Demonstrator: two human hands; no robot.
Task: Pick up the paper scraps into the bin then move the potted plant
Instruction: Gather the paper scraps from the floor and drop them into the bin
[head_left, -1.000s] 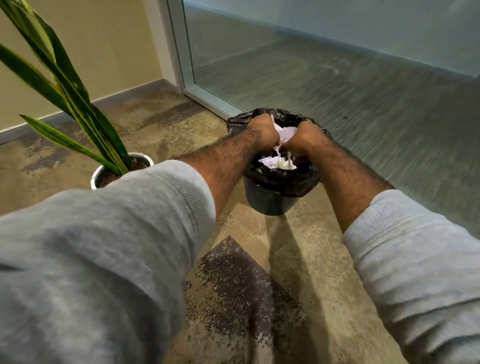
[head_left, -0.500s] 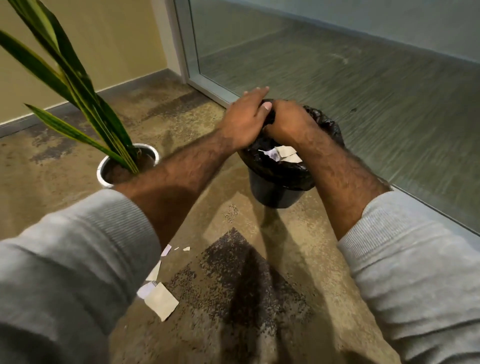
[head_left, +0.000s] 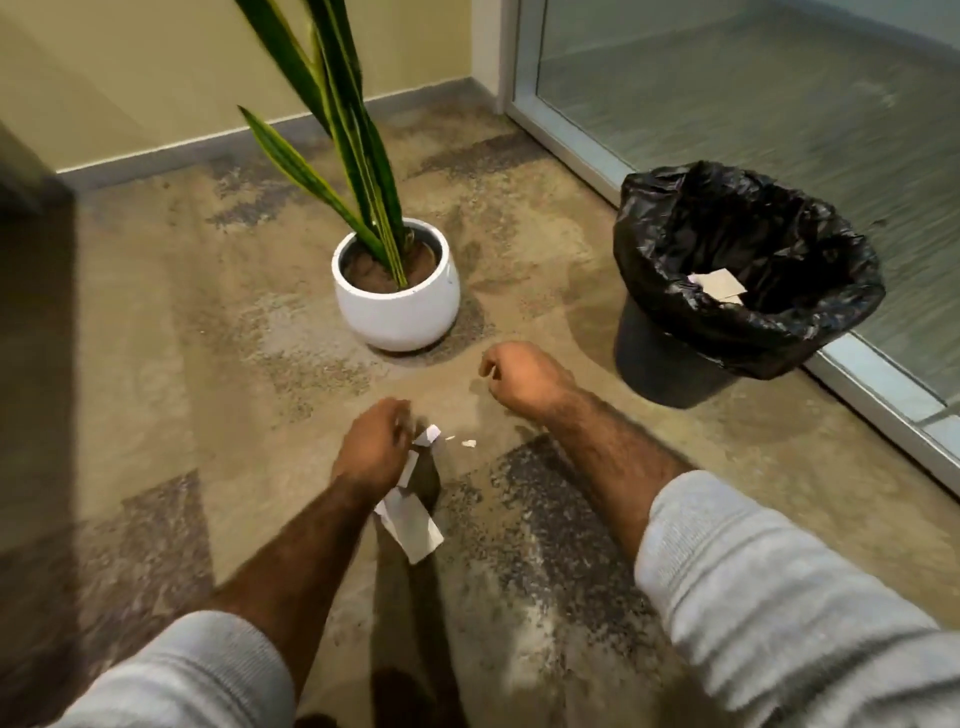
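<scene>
Several white paper scraps lie on the speckled floor: a large one (head_left: 411, 526), a folded one (head_left: 429, 434) and a tiny bit (head_left: 469, 443). My left hand (head_left: 371, 448) hovers right over them, its blurred fingers curled down at the folded scrap; whether it grips the scrap is unclear. My right hand (head_left: 519, 376) hangs loosely curled above the floor and holds nothing. The bin (head_left: 649, 234), lined with a black bag, stands at the right with paper pieces (head_left: 719, 285) inside. The potted plant (head_left: 397, 312), long green leaves in a white pot, stands behind my hands.
A glass partition with a metal floor frame (head_left: 883, 400) runs right behind the bin. A beige wall with a grey baseboard (head_left: 260, 140) closes the back. A dark upright edge (head_left: 26, 218) stands at the far left.
Both hands have left the bin's opening and dropped to the floor. The left hand now reaches the scraps. The view has swung down and left, so the pot and bin show fully.
</scene>
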